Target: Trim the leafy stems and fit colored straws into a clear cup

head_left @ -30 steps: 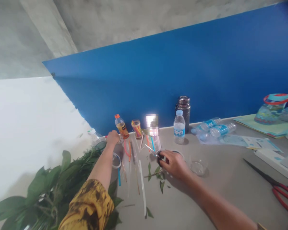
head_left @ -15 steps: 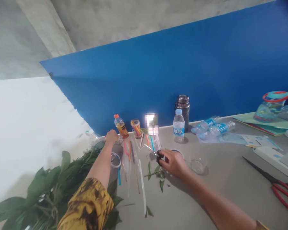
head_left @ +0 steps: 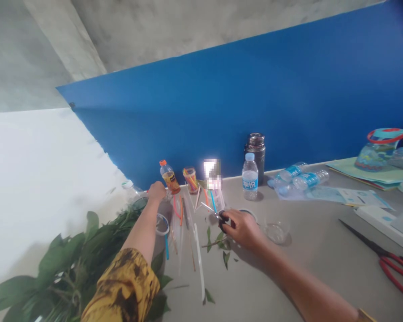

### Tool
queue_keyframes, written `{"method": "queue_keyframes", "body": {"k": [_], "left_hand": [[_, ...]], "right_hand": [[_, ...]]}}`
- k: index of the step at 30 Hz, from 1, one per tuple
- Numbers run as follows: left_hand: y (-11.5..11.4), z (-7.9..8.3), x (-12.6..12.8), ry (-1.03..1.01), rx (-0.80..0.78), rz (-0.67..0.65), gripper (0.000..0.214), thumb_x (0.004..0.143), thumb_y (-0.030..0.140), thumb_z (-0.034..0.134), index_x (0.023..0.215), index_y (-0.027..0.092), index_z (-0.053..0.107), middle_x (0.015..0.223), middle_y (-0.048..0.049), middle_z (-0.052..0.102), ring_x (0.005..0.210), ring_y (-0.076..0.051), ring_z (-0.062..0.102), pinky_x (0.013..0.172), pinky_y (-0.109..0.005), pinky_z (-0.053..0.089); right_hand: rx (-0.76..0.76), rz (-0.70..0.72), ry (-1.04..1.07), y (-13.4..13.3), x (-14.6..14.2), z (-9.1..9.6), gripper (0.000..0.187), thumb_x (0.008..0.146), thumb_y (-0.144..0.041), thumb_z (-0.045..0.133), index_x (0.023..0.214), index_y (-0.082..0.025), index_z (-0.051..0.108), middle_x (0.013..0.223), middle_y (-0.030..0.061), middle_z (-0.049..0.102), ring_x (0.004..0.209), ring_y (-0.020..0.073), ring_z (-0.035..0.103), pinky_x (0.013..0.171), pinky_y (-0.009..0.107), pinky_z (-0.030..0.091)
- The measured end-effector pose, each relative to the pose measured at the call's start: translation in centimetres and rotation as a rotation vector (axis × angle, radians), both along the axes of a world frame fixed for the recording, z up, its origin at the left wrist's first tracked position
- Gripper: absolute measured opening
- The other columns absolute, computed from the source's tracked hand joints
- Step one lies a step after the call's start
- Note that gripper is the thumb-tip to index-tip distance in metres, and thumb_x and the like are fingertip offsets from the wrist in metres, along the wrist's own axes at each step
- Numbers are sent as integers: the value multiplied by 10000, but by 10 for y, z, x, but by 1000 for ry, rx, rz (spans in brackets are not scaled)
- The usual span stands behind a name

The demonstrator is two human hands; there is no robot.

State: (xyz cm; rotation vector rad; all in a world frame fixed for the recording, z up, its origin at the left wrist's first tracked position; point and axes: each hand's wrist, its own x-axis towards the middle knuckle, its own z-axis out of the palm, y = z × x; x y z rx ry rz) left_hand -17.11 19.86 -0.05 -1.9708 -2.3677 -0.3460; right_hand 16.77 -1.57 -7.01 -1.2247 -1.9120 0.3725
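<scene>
My right hand is closed on the black handles of small scissors, whose blades point up and to the left. My left hand reaches to the back left with its fingers curled; what they hold, if anything, is hidden. Right beside it stand an orange-capped drink bottle and clear plastic items. Farther right is a cup of coloured straws. Several straws and a white strip lie between my arms. Below the scissors are a cut twig and loose green leaves.
Leafy branches fill the left side. A water bottle and dark thermos stand by the blue panel. At right are lying bottles, red-handled shears, a power strip and a jug. A clear dish sits near my right wrist.
</scene>
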Motion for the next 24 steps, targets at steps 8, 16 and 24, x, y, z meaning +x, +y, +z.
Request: {"method": "queue_keyframes", "body": {"k": [8,16,24], "left_hand": [[0,1,4,60,-52,33,229,821,200,724,1021,95,762,1082,-266,768,1101,-369,738,846,-328,555],[-3,6,5,56,-49,11,262,805,273,733,1027,136,759,1083,-237,775,1093,-359,737,803,-313,542],[-2,20,13,-11,-49,-96,175,799,351,738,889,215,799,934,-145,802,944,-315,770,681,-276,512]], "right_hand": [[-9,2,-10,1,0,-3,103,877,-201,647,934,-219,730,893,24,765,711,154,631,685,256,358],[-30,2,-20,0,0,0,100,881,-206,637,922,-218,727,873,24,755,704,157,627,679,257,357],[-25,-2,-22,1,0,-2,115,874,-196,646,944,-212,736,900,30,762,733,161,637,686,257,350]]}}
